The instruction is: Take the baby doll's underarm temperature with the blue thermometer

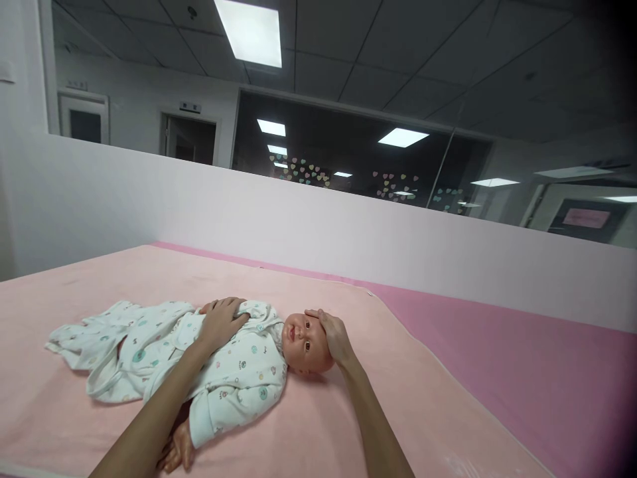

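A baby doll (239,372) in a white printed outfit lies on its back, head to the right and legs to the left. My left hand (221,324) rests flat on the front of its clothes, around the belly, thumb spread from the fingers. Against the top of the doll's head (298,355) lies my right hand (336,337), fingers stretched over the forehead. The doll's face is turned toward me. One doll hand (180,448) pokes out of the near sleeve, partly behind my left forearm.
Under the doll is a pale pink blanket (398,398) on a darker pink mat (497,345). A low white wall (298,219) runs along the far side, with a window (358,146) bearing heart stickers above it.
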`<move>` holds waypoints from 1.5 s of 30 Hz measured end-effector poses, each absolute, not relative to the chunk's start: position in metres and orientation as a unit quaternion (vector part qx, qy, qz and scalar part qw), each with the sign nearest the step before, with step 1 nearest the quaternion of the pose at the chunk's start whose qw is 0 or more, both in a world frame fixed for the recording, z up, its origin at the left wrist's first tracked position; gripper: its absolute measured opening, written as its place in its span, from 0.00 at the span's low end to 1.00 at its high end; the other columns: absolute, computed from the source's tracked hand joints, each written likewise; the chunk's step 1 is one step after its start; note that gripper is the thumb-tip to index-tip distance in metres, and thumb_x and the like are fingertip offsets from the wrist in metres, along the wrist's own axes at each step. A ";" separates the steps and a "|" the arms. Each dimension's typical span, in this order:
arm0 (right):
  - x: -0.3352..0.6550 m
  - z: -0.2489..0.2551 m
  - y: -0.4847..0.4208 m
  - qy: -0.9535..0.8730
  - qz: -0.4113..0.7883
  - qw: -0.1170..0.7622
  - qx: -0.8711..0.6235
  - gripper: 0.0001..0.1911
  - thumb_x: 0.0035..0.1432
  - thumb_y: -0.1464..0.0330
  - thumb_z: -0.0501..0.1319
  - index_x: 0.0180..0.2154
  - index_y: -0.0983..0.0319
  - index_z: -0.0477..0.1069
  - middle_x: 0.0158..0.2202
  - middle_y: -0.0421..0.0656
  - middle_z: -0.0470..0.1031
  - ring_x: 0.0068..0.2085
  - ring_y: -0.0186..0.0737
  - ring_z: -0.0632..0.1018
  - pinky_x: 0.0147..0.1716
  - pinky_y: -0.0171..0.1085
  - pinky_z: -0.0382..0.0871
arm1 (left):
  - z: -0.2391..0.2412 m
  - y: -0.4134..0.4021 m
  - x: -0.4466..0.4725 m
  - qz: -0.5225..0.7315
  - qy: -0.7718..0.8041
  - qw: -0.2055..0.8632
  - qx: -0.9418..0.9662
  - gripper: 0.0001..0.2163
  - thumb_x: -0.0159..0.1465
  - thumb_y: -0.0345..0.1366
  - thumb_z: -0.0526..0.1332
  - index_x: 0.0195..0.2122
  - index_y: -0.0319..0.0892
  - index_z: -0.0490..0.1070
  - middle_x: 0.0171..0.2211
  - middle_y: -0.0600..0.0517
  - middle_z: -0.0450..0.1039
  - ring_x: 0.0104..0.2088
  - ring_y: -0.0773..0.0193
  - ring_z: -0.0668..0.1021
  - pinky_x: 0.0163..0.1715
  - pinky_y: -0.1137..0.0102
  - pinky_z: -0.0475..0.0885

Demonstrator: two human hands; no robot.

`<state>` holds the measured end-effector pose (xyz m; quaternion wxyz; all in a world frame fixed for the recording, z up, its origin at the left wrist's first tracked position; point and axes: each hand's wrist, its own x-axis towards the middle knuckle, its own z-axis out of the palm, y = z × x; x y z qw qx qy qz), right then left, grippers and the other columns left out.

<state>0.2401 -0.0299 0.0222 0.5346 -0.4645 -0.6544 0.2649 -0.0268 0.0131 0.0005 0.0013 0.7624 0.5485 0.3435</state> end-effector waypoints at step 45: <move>0.127 0.007 -0.049 -0.813 -0.159 0.259 -0.497 0.14 0.57 0.74 0.45 0.34 0.62 0.68 0.31 0.45 0.72 0.29 0.37 0.72 0.28 0.33 0.60 | 0.014 0.007 -0.033 0.345 0.488 0.188 0.779 0.14 0.55 0.50 0.57 0.30 0.50 0.77 0.55 0.53 0.63 0.56 0.52 0.62 0.58 0.49 0.33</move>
